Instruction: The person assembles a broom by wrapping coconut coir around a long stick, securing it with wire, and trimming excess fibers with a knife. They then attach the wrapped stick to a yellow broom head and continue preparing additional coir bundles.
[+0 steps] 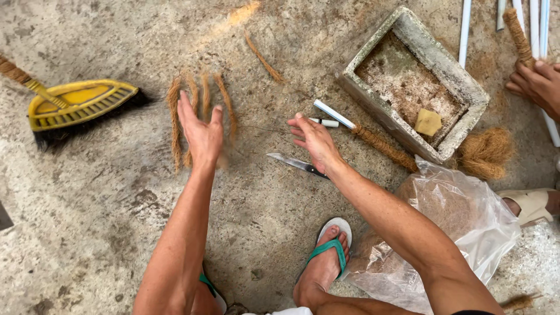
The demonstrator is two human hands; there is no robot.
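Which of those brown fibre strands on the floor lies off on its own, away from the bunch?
The short strand lying slantwise near the top, left of the grey stone trough. The others lie side by side under the left hand; this one lies apart, untouched.

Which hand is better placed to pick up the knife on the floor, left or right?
Likely the right hand: it hovers open just above the knife, whose handle points toward it. The left hand is farther off, open over the coir strands.
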